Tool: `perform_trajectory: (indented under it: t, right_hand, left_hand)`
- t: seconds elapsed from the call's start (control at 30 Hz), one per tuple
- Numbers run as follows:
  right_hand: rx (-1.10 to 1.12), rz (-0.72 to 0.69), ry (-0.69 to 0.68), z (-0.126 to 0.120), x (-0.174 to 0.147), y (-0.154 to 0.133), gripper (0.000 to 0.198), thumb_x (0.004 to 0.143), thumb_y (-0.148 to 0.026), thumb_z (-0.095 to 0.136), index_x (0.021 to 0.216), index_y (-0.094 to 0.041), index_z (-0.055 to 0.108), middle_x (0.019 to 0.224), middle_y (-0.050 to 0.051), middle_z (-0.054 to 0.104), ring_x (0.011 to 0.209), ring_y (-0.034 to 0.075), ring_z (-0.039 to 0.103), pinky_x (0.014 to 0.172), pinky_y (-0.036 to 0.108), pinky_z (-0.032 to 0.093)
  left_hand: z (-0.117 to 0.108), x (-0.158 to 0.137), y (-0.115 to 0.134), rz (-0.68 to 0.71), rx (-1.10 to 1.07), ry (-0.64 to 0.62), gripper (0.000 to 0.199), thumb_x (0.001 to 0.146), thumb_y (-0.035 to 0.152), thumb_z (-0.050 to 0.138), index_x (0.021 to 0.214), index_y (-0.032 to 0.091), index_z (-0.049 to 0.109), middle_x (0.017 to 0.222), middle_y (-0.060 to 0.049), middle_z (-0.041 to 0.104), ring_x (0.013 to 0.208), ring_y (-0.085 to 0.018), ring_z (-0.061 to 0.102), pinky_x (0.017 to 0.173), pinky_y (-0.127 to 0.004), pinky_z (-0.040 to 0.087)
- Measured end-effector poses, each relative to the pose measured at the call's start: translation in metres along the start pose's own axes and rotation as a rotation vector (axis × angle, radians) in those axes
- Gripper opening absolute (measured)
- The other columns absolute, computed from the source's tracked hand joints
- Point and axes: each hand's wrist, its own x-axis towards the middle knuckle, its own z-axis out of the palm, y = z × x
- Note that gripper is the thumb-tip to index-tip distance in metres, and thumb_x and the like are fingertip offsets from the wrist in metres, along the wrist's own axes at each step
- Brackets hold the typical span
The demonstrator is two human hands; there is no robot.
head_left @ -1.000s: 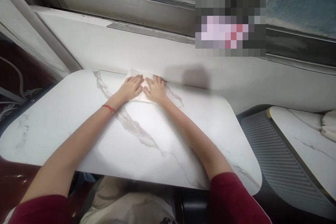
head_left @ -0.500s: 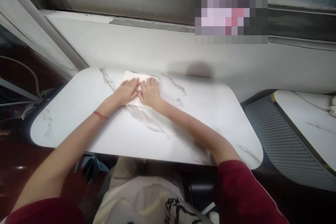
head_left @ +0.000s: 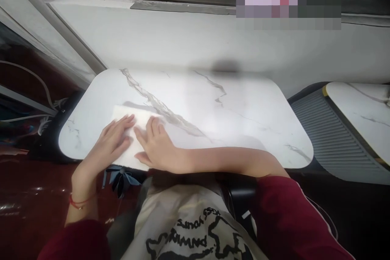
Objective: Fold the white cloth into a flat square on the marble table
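Note:
A white cloth lies flat near the front edge of the white marble-patterned table, left of its middle. My left hand rests palm down on the cloth's left part, fingers stretched out. Beside it, my right hand lies on the cloth's right part with its fingers spread and slightly bent. The two hands are apart, and a strip of cloth shows between them. Both palms hide part of the cloth.
A pale wall runs along the table's far side. To the right is a second marble-patterned table with a grey ribbed side. White cables hang at the left. A blue-grey object sits below the front edge.
Both hands have slid the cloth from near the table's far edge toward me and a little left, to the front edge. My head view has tilted down.

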Motion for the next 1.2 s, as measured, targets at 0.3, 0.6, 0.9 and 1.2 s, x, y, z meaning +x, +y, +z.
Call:
perform_trajectory:
  t: [0.3,0.6,0.9,1.2]
  right_hand:
    - [-0.06,-0.239,0.114,0.034,0.065,-0.01,0.056,0.108,-0.039,0.029,0.155,-0.01,0.039,0.15,0.029,0.052,0.136,0.038,0.052,0.108,0.051,0.043]
    - [0.033,-0.092,0.125,0.058,0.157,0.051,0.052,0.11,-0.039,0.026,0.153,-0.019,0.046,0.154,0.023,0.047,0.143,0.035,0.043,0.113,0.051,0.038]
    - [0.069,0.033,0.158,0.061,0.171,0.135,0.05,0.109,-0.039,0.031,0.15,-0.022,0.053,0.153,0.017,0.047,0.144,0.03,0.04,0.115,0.043,0.035]
    - [0.081,-0.007,0.176,0.056,0.16,0.17,0.047,0.105,-0.029,0.033,0.145,-0.018,0.056,0.138,0.017,0.054,0.131,0.03,0.045,0.111,0.046,0.036]
  left_hand:
    - [-0.015,-0.001,-0.059,-0.237,0.102,0.088,0.049,0.101,0.043,0.026,0.149,0.057,0.025,0.168,0.022,0.025,0.157,-0.02,0.027,0.13,-0.053,0.02]
    - [-0.048,0.12,-0.117,-0.237,0.257,-0.138,0.07,0.095,0.04,0.022,0.157,0.01,0.033,0.167,-0.01,0.035,0.157,-0.027,0.026,0.126,-0.045,0.023]
    - [-0.024,0.214,-0.103,-0.167,0.252,-0.063,0.066,0.095,0.033,0.028,0.158,0.012,0.037,0.169,-0.013,0.031,0.157,-0.031,0.026,0.125,-0.053,0.022]
    - [-0.006,0.223,-0.09,-0.073,0.216,0.038,0.063,0.095,0.033,0.029,0.153,0.016,0.046,0.167,-0.012,0.035,0.154,-0.033,0.031,0.121,-0.057,0.025]
